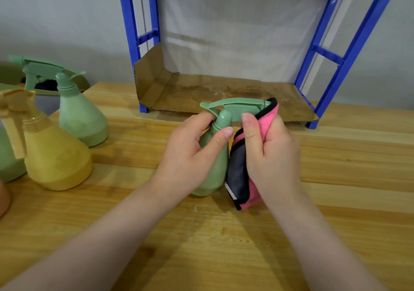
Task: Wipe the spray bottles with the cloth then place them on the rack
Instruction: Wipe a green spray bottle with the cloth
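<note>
Green spray bottle [212, 167] sits clamped in our left hand [190, 156]; right hand [268, 151] fingers [248, 129] pinch the cloth [239, 174] on its nozzle — loosen up and it tips onto the tabletop [224, 246].

Far-left green bottle [9, 156] cut by edge.

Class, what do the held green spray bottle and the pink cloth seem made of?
Green spray bottle: likely matte plastic, with smooth, moulded, evenly coloured surfaces. Pink cloth with black edging: soft textile, maybe microfibre; it folds limply and looks fuzzy.
</note>
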